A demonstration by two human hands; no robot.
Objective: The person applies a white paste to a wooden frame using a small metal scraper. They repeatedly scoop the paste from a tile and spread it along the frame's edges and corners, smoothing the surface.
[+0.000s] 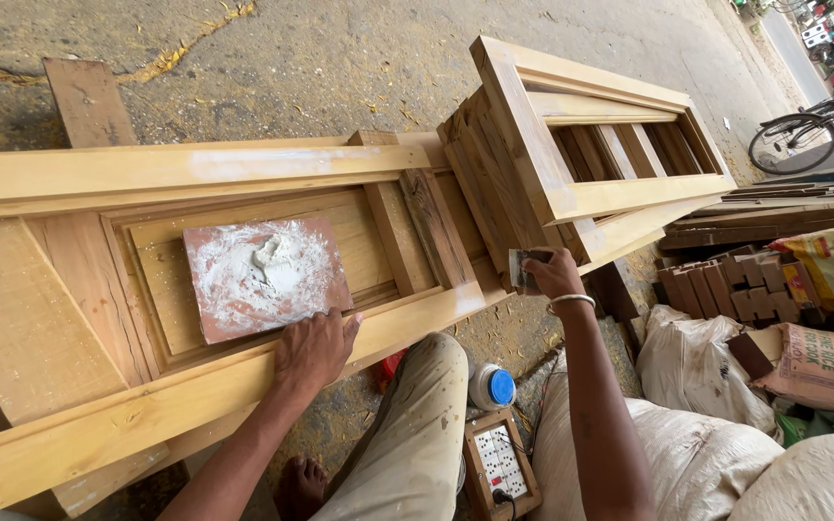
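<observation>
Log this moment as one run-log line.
left hand flat on door frame by putty board | right hand holds scraper

Pale yellow door frame [195, 169]; reddish board [264, 277], white-smeared; blue-capped jar [492, 387].

bare arms, metal bangle [571, 302] — paint-flecked khaki trousers [417, 434]

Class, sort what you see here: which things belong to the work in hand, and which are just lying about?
In use:
left hand on the long pale wooden door frame
square board smeared with white putty
right hand holding a small flat scraper

Lying about:
white tub with blue lid
filled sacks
bicycle
</observation>
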